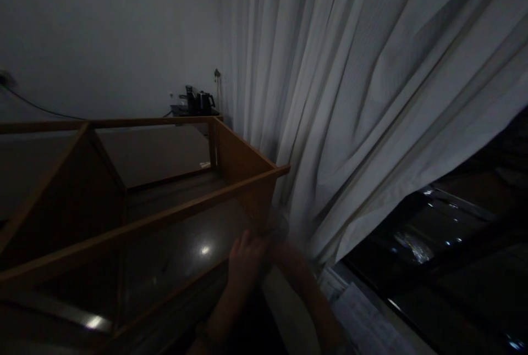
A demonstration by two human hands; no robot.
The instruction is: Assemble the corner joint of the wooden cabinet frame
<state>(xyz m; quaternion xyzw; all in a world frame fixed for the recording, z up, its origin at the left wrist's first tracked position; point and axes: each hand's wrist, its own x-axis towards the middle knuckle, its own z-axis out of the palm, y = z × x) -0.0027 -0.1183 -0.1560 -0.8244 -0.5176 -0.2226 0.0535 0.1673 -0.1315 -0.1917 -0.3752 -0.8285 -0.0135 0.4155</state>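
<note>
Wooden frame: the open frame [198, 207] spans the left and middle of the scene, its near right corner just beyond the hands.
Left hand: the left hand [246, 250] is beside the panel under that corner, fingers seemingly curled; cannot tell what, if anything, it pinches.
Right hand: the right hand [284, 253] is close beside the left one, badly blurred; cannot tell whether it is spread or pressed together.
Shiny surface: seen through the frame, a shiny surface [177, 242] reflects a bright spot.
Curtain: a pale curtain [313, 69] hangs to the right of the frame.
Far corner: a black kettle [203, 102] stands before the wall [124, 25].
Near right: dark window glass [462, 283] with reflections.
</note>
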